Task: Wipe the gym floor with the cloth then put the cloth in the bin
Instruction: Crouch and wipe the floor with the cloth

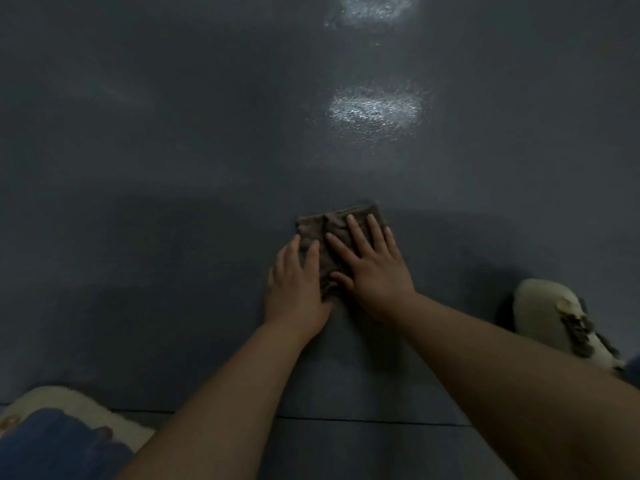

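A folded brown cloth [313, 227] lies flat on the dark grey gym floor [173, 150] in the middle of the head view. My right hand [372, 268] presses on the cloth's right half with straight, spread fingers. My left hand [294, 285] rests on the cloth's near left edge, fingers straight and flat. Both forearms reach in from the bottom of the frame. No bin is in view.
A pale shoe [554, 317] stands on the floor at the right. Another pale shoe [86, 407] with a blue trouser leg [59, 445] over it shows at the bottom left. Light glare [375, 110] shines on the floor ahead. A seam [363, 421] crosses the floor near me.
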{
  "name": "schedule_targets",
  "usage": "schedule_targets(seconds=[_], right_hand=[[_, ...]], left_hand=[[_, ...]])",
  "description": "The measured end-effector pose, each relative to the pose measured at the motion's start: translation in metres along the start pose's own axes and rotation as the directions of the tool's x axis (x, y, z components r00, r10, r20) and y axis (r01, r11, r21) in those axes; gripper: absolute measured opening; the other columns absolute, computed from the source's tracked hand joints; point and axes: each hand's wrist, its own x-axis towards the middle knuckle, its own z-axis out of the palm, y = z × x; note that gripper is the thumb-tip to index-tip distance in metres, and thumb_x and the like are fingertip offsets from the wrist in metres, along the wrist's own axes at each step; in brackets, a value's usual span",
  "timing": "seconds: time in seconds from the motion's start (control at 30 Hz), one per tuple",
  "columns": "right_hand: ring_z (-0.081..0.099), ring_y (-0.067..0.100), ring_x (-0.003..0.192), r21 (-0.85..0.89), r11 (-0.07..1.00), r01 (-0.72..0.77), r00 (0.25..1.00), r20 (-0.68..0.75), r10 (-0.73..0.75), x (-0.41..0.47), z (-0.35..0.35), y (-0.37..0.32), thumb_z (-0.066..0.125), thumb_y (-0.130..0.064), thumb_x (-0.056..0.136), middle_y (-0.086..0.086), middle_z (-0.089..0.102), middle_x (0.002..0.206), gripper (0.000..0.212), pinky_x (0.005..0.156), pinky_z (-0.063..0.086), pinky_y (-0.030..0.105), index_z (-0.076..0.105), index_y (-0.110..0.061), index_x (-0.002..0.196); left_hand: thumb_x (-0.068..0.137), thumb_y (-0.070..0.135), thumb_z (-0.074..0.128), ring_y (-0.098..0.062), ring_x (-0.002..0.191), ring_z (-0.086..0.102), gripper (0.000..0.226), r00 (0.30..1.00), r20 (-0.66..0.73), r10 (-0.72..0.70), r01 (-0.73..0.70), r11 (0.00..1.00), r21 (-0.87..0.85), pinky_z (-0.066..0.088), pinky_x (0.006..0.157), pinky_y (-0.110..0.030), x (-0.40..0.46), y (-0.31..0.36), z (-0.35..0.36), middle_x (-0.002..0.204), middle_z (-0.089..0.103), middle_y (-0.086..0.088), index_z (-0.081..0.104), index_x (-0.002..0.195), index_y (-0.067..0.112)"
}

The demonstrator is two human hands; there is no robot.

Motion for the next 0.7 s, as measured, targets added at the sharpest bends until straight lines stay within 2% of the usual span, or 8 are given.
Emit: schedule_targets(seconds=[0.07,0.13,0.27,0.37,0.47,0.57,0.63,0.7], right_hand=[[-0.014,0.032,0.145,-0.058,0.996,-0.069,0.997,0.018,0.07,-0.001,-0.006,0.027,0.018,-0.063,0.091,0.0,-0.01,0.159,0.064,0.113,-0.013,0.044,-0.001,-0.041,0.148],[-0.016,0.03,0.145,-0.049,0.977,-0.209,0.978,-0.001,0.21,-0.004,-0.01,0.057,0.026,-0.055,0.097,-0.001,-0.013,0.159,0.06,0.115,-0.01,0.045,0.002,-0.039,0.15],[-0.015,0.031,0.145,0.105,0.865,-0.491,0.868,-0.022,0.496,-0.012,-0.016,0.101,0.026,-0.051,0.098,0.002,-0.012,0.159,0.059,0.117,-0.006,0.045,0.004,-0.035,0.151],[-0.016,0.035,0.144,0.18,0.82,-0.543,0.833,-0.004,0.553,-0.006,-0.013,0.091,0.025,-0.051,0.098,0.006,-0.015,0.159,0.06,0.116,-0.006,0.049,0.003,-0.034,0.151],[-0.019,0.039,0.142,0.139,0.889,-0.435,0.898,0.004,0.439,-0.001,-0.01,0.062,0.023,-0.053,0.098,0.008,-0.019,0.158,0.059,0.114,-0.01,0.051,-0.002,-0.041,0.149],[-0.017,0.041,0.142,0.048,0.982,-0.184,0.983,0.009,0.184,-0.015,0.001,0.042,0.014,-0.06,0.092,0.011,-0.014,0.158,0.06,0.112,-0.014,0.05,0.003,-0.042,0.149],[-0.003,0.045,0.143,0.009,0.999,-0.03,0.999,0.017,0.03,-0.023,0.01,0.044,0.009,-0.062,0.084,0.013,0.005,0.158,0.068,0.11,-0.009,0.051,0.02,-0.04,0.148],[0.021,0.044,0.14,-0.03,0.999,0.045,0.999,0.018,-0.044,-0.027,0.006,0.057,0.018,-0.057,0.085,0.012,0.029,0.153,0.064,0.108,0.006,0.055,0.039,-0.036,0.142]], left_hand=[[0.083,0.043,0.066,-0.028,0.145,-0.005,0.099,0.999,0.029,-0.021,0.019,0.998,0.055,0.009,0.116,-0.038,-0.003,0.018,0.005,0.157,-0.012,-0.009,-0.003,0.151,0.02],[0.085,0.041,0.066,-0.029,0.146,-0.004,0.098,0.998,0.059,-0.039,0.033,0.995,0.098,0.01,0.116,-0.038,-0.002,0.034,0.011,0.157,-0.012,-0.011,-0.003,0.152,0.018],[0.09,0.027,0.062,-0.029,0.146,-0.002,0.087,0.994,0.071,-0.087,0.081,0.993,0.088,0.016,0.115,-0.036,0.004,0.05,0.019,0.158,-0.01,-0.012,0.002,0.152,0.014],[0.088,0.023,0.066,-0.03,0.146,-0.001,0.09,0.989,0.091,-0.119,0.112,0.99,0.082,0.027,0.112,-0.034,0.009,0.055,0.02,0.158,-0.01,-0.013,0.004,0.151,0.013],[0.088,0.019,0.066,-0.03,0.146,-0.001,0.088,0.986,0.09,-0.143,0.134,0.986,0.102,0.03,0.11,-0.033,0.01,0.059,0.017,0.158,-0.01,-0.013,0.005,0.151,0.012],[0.089,0.017,0.064,-0.03,0.146,-0.002,0.084,0.983,0.097,-0.154,0.145,0.985,0.092,0.031,0.11,-0.034,0.011,0.059,0.018,0.158,-0.01,-0.012,0.008,0.151,0.013],[0.09,0.017,0.063,-0.03,0.146,-0.001,0.079,0.983,0.086,-0.164,0.157,0.984,0.082,0.031,0.109,-0.034,0.011,0.059,0.018,0.158,-0.01,-0.011,0.012,0.15,0.014],[0.088,0.019,0.067,-0.03,0.146,-0.003,0.084,0.982,0.108,-0.154,0.145,0.985,0.091,0.033,0.108,-0.035,0.011,0.059,0.017,0.158,-0.012,-0.011,0.01,0.15,0.014]])
